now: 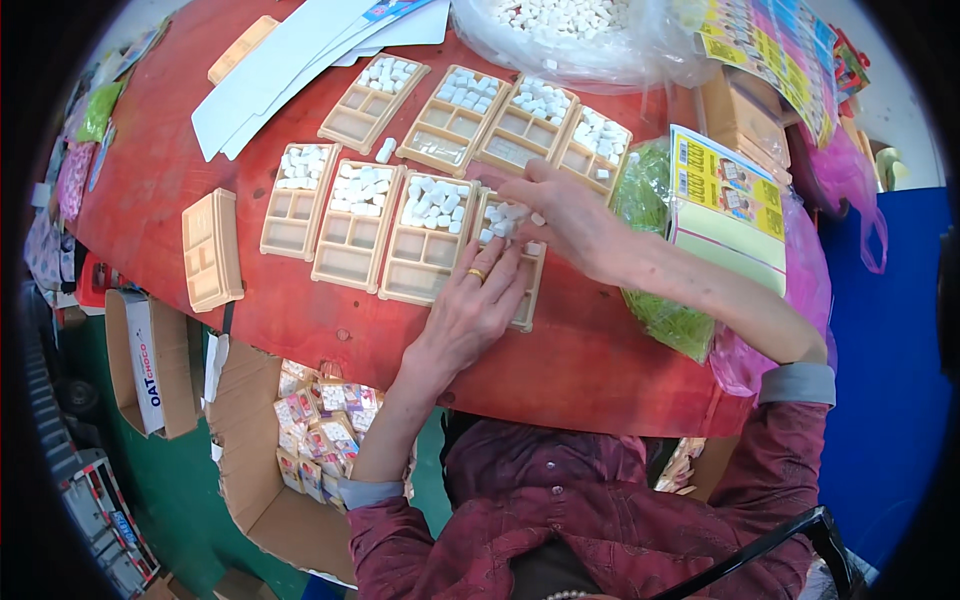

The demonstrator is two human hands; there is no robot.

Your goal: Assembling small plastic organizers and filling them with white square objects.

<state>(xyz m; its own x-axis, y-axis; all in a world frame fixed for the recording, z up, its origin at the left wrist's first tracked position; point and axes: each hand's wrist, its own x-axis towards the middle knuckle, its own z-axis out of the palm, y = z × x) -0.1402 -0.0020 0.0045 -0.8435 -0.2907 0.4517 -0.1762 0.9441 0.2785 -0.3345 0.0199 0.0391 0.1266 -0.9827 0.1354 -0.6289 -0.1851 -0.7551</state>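
Behind a maroon shirt (570,500), a red table (130,190) stands on green floor (185,500). Toward the table's near edge, the left hand (468,305), fingers extended, touches a beige tray (528,302); the right hand (572,215) curls over its white pieces (514,212), grip unclear.

Compartment trays (412,281): smooth plastic. Blocks (432,205): matt. Large bag (655,50): glossy plastic film. Open carton (243,430): matt cardboard. Ring (478,274): shiny metal.

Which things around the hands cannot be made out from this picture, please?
Head view:
Tray under the hands: far end partly covered by the left hand and right hand.
Right hand's exact grip: hidden by the hand itself.
Clear plastic bag: cut off by the upper edge.
Lower cardboard box: partly hidden by the red table and left forearm.
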